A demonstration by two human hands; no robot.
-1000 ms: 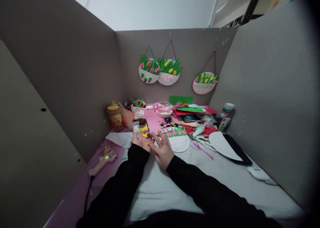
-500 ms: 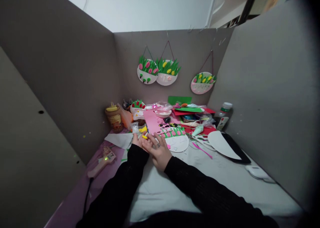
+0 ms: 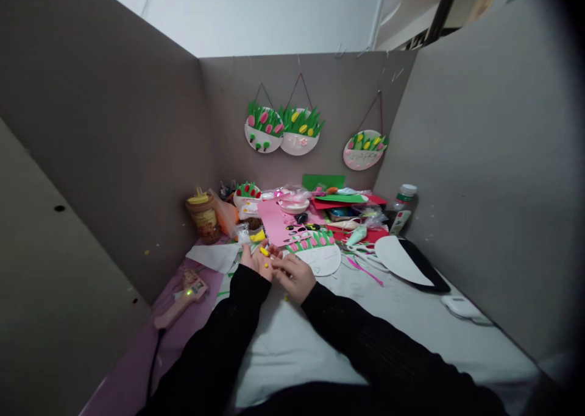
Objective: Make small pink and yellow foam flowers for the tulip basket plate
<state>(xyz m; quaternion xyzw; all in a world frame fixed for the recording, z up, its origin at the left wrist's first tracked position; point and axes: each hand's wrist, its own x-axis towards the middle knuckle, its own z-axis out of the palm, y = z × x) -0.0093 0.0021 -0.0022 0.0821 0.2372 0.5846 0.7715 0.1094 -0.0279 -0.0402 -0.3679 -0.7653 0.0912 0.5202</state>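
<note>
My left hand (image 3: 256, 262) is turned palm up with its fingers loosely curled, and it holds yellow clay. A longer yellow clay piece (image 3: 264, 251) lies across the palm near the fingers, with a small yellow clay ball (image 3: 266, 265) below it. My right hand (image 3: 296, 276) is closed, its fingertips pinched together at the edge of the left palm; whatever is between them is too small to make out. On the cloth below the hands is a tiny yellow bit (image 3: 286, 298). A white half-plate with pink tulips (image 3: 320, 260) lies just behind my right hand.
A pink glue gun (image 3: 185, 300) with a lit green light lies at left. Scissors (image 3: 365, 256), a pink plastic tool (image 3: 365, 272) and a black-and-white board (image 3: 406, 264) are at right. A brown cup (image 3: 203, 218) and a bottle (image 3: 403, 209) flank craft materials. Decorated plates (image 3: 299, 142) hang on the back panel.
My right hand has drawn back from over the left palm, and its fingers have pinched together. The left palm and the clay on it now show more. A yellow bit now shows on the cloth.
</note>
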